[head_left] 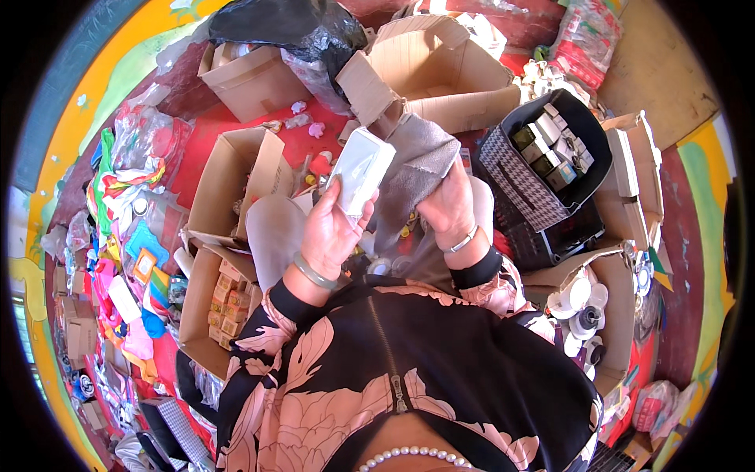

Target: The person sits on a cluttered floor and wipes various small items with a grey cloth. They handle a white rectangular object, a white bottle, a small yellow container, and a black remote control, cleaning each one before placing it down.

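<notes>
Left hand [334, 228] clamped on glossy white rectangular box [360, 167], right hand [448, 206] gripping soft grey cloth [421, 161] (crumpled)

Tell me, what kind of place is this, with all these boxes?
Probably a small shop's stockroom or packing spot. Open cardboard boxes sit all around, one box of small packets is nearly full, and a black basket holds more. The left hand holds a white wrapped pack; the right hand grips a grey cloth.
</notes>
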`<state>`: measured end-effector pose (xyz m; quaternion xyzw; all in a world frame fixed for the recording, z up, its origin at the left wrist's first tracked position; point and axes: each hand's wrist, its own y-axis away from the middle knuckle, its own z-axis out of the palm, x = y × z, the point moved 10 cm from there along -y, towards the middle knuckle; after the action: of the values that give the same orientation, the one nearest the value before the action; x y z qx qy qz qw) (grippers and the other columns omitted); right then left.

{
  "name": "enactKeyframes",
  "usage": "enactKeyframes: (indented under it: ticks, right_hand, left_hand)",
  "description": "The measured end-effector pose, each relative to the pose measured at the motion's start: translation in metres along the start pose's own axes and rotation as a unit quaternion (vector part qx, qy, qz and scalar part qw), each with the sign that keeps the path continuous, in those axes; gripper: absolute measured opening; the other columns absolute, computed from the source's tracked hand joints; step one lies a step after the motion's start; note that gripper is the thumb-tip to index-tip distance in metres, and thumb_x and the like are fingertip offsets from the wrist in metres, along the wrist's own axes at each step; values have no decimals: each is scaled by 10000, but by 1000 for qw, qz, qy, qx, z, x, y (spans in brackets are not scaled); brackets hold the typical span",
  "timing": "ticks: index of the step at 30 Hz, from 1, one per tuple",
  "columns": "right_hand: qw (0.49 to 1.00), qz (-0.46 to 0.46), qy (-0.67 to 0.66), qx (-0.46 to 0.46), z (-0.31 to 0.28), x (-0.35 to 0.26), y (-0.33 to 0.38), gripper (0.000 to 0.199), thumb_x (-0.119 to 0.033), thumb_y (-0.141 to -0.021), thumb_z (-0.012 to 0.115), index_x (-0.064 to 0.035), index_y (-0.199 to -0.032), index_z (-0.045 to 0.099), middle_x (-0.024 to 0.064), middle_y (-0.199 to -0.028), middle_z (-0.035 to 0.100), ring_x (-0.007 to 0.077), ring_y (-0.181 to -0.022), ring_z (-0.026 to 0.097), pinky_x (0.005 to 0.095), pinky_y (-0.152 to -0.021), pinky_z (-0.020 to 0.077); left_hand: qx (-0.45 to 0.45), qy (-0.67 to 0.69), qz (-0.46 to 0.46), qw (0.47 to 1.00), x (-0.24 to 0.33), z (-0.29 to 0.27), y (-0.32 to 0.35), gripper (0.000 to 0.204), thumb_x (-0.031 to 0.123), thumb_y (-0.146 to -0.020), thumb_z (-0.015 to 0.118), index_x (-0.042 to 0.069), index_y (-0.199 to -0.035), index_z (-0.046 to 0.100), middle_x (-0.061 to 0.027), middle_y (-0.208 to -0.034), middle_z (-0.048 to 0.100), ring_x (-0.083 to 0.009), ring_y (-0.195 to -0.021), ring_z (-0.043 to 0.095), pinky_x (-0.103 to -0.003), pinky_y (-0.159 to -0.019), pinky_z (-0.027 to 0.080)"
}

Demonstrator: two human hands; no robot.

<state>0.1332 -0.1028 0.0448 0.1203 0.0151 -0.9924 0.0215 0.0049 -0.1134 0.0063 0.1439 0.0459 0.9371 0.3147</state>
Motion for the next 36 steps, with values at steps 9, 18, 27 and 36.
enactKeyframes:
  ticks: [9, 18, 27, 36]
  right_hand:
    - [970, -15, 230, 75, -21, 56, 17, 394, -284, -969, 407, -32, -1272, 414, 86, -1257, 487, 203, -1149, 467, 355, -997, 363]
    - [986, 61, 143, 59, -53, 92, 14, 431, -310, -929, 506, -37, -1254, 431, 91, -1231, 514, 225, -1128, 485, 397, -1001, 351]
    - [901, -17, 422, 99, -65, 30, 8, 479, -399, -935, 474, 35, -1133, 523, 76, -1061, 599, 154, -919, 576, 270, -819, 454]
    - [677, -67, 722, 126, -79, 14, -2, 574, -484, -935, 383, 46, -870, 591, 207, -686, 595, 277, -677, 607, 405, -644, 448]
  left_hand:
    - [27, -194, 168, 966, 2, -11, 4, 386, 195, -919, 531, 45, -1262, 435, -77, -1204, 547, -201, -1097, 531, -358, -953, 420]
    - [44, -306, 211, 927, 16, -17, 3, 422, 209, -885, 598, 13, -1229, 450, -71, -1149, 554, -151, -1042, 520, -298, -923, 388]
    - [60, -448, 120, 884, 33, -13, -3, 443, 270, -893, 579, -20, -1197, 441, -74, -1074, 535, -137, -987, 507, -271, -874, 396]
    - [15, -529, 106, 842, 7, -33, -12, 388, 271, -935, 513, -15, -1197, 505, -46, -1066, 576, -92, -968, 515, -253, -837, 426]
